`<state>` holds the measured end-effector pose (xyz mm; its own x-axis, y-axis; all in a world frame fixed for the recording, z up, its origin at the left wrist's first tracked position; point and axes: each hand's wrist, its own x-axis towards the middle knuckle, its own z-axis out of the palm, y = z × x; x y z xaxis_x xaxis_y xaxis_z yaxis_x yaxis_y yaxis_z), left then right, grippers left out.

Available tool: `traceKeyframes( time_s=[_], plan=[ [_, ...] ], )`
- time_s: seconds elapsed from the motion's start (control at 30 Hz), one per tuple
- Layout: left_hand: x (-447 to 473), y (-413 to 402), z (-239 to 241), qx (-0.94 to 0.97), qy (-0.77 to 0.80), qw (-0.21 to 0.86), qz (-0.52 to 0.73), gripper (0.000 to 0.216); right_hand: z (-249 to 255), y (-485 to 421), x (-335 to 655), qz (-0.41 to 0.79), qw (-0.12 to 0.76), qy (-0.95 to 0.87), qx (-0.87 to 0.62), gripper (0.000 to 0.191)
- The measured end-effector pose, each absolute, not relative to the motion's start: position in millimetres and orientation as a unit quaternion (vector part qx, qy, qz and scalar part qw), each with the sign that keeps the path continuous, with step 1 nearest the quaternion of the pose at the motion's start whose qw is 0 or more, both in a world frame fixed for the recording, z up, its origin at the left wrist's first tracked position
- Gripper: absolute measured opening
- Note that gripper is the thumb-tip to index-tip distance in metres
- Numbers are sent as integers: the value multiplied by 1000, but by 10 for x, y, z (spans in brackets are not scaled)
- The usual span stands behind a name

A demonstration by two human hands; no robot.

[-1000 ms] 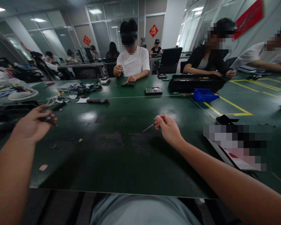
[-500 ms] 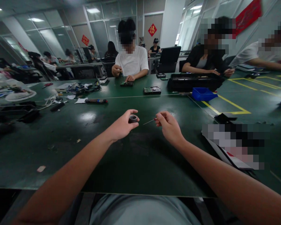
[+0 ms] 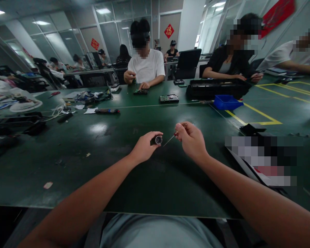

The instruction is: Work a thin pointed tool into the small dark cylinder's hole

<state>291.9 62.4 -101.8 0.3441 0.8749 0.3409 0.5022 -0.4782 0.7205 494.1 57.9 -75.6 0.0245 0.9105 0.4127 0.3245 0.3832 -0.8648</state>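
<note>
My left hand point(image 3: 144, 147) grips a small dark cylindrical part point(image 3: 158, 140) between thumb and fingers. Its round, hollow-looking end with a pale metallic rim faces me. In my right hand point(image 3: 192, 137) is a thin screwdriver point(image 3: 169, 140), its handle pinched in the closed fingers. The slim shaft slants down and left, and its tip sits just right of the cylindrical part, apart from it. Both hands are held above the green table point(image 3: 144, 186). My right fingers hide most of the handle.
Ahead lie a hard drive point(image 3: 169, 99), a blue bin point(image 3: 227, 102) and a long black casing point(image 3: 218, 89). A pen-shaped tool point(image 3: 107, 111) and tangled cables point(image 3: 86, 97) lie to the left. A person point(image 3: 146, 67) works opposite, another point(image 3: 226, 65) at the right.
My left hand has moved right and slightly down, turning the cylindrical part so its round end faces me more. My right hand has shifted slightly right, and the screwdriver now slants more steeply.
</note>
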Motion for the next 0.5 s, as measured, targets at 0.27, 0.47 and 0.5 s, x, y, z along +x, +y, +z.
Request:
traceKeyframes(
  time_s=[0.27, 0.47, 0.5],
  plan=[
    [2875, 675, -1039, 767, 450, 243, 386, 36, -782, 562, 4917, 274, 594, -633, -414, 20],
    [2871, 677, -1044, 754, 463, 270, 381, 39, -804, 551, 4902, 247, 562, -655, -441, 19],
    [2868, 679, -1046, 751, 463, 273, 383, 40, -803, 550, 4903, 239, 563, -655, -443, 19]
  ],
)
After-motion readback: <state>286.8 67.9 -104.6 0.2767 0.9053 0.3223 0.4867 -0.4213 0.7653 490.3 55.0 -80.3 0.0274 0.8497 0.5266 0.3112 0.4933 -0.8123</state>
